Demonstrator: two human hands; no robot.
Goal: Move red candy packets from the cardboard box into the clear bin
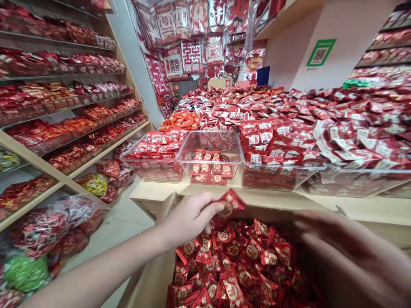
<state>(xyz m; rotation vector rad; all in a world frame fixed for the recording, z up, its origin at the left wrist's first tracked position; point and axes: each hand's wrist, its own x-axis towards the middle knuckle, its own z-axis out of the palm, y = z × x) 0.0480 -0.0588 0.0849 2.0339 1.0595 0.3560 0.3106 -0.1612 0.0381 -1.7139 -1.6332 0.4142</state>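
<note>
My left hand is closed on a red wrapped candy with gold print, held above the far left part of a cardboard box. Inside that box lies a heap of similar red wrapped candies. Over the box's right side my right hand is smeared by motion, so its fingers cannot be made out. Just beyond the box stands a clear plastic bin, partly filled with neat rows of the same candies.
More clear bins of red packets line the counter on both sides. Shelves of packets rise at the left, with bagged goods on the floor below. Red decorations hang at the back.
</note>
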